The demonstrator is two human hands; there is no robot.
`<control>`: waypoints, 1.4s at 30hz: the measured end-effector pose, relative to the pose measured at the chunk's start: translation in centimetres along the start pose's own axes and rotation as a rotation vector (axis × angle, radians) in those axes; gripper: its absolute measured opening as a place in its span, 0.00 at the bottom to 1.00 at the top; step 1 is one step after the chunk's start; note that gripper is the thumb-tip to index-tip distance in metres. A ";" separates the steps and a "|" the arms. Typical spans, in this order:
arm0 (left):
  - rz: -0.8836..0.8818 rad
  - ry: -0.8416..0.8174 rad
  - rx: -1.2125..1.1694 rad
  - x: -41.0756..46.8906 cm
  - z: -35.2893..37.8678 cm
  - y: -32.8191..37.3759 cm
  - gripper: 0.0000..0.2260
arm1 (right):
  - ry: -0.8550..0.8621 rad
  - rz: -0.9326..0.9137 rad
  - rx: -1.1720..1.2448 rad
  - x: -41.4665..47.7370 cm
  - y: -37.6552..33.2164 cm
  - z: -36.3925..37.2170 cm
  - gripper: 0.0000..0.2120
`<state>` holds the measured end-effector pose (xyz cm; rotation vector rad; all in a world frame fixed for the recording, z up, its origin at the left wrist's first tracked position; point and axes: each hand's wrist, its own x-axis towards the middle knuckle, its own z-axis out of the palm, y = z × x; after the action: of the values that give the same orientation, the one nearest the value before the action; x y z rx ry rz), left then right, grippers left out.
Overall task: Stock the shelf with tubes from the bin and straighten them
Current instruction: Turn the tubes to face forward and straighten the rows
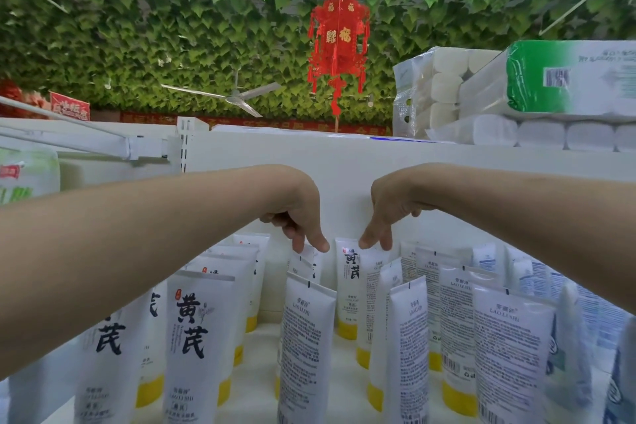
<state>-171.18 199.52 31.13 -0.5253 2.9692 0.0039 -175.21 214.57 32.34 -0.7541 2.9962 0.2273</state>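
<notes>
The white shelf point(258, 348) carries rows of tubes point(509, 348) from its front edge to its back wall. They stand on yellow caps with their crimped ends up. Some face label-out and others show the back print, so straightening looks unfinished. Packs of paper rolls point(481, 96) sit on its top at the right end. The left hand point(297, 213) and right hand point(385, 210) reach the back rows with fingers pointing down, mostly straight. Their tips touch the crimps of a rear tube point(304, 260) and its neighbour point(370, 272), seemingly to square them. No closed grip shows. The bin is out of view.
</notes>
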 end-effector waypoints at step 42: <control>0.250 0.249 -0.017 -1.1 1.1 -2.3 0.04 | 0.131 -0.138 0.093 1.3 -0.8 0.9 0.20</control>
<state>-169.28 197.76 30.22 -0.1628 3.2599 -0.0137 -176.00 213.40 31.25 -0.9978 3.0315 0.0348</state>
